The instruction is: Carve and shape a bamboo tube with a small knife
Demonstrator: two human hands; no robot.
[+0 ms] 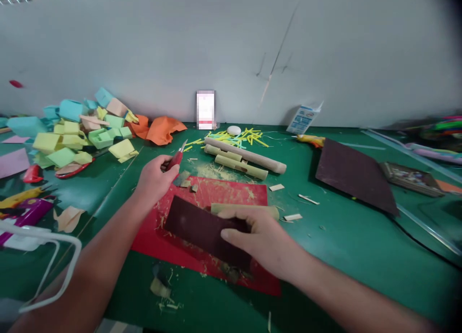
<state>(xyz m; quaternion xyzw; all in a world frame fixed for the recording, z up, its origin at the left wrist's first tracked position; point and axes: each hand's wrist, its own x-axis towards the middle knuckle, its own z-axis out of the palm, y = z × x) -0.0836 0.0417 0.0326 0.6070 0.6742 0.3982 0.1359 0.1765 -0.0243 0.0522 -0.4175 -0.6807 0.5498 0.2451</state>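
My left hand (155, 179) is closed around the red handle of a small knife (177, 156), its pointed blade tilted up and away from me. My right hand (262, 239) pinches a dark brown strip of sandpaper (197, 227) between thumb and fingers. Just behind that hand a pale green bamboo tube (272, 211) lies on a red sheet (249, 192), partly hidden by the fingers. Shavings, dust and small dark scraps litter the sheet. Farther back are a notched bamboo tube (240, 165) and a longer greyish tube (249, 155).
Folded paper boxes (72, 135) pile up at the left, near orange paper (164, 130). A phone (206, 110) leans on the wall behind yellow strips (252, 136). On the right lies a larger dark sheet (353, 174). A white cable (74, 265) loops at the lower left.
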